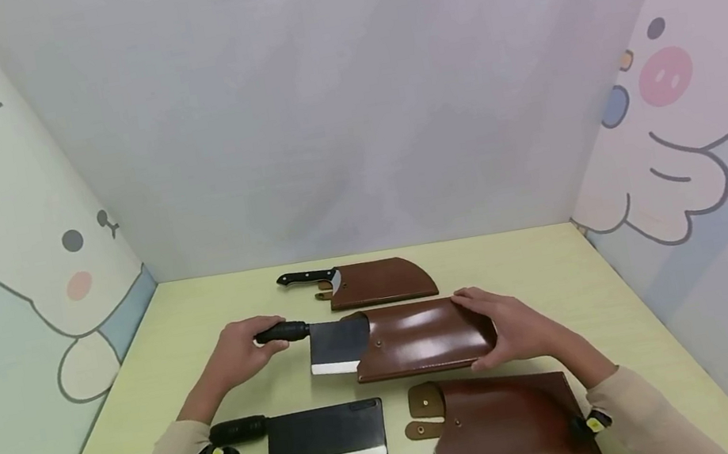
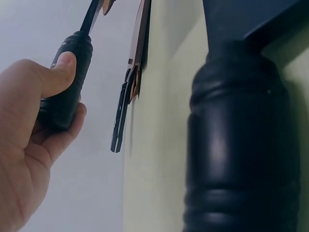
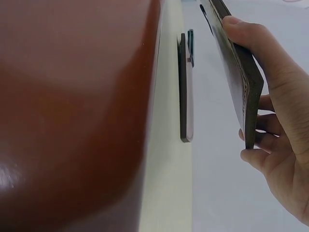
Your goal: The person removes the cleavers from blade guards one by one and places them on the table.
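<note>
Left grip (image 1: pixel 240 352) pinches cleaver handle (image 1: pixel 291 331); right grip (image 1: pixel 514 326) holds leather sheath (image 1: pixel 425 335). Blade (image 1: pixel 339 341) between grips may nick it if you tilt.

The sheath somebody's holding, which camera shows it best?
The head view: the sheath shows its broad front, though the right hand overlaps one end. The right wrist view shows it nearly edge-on, with stitching; the left wrist view, at most a brown bit at the top.
</note>
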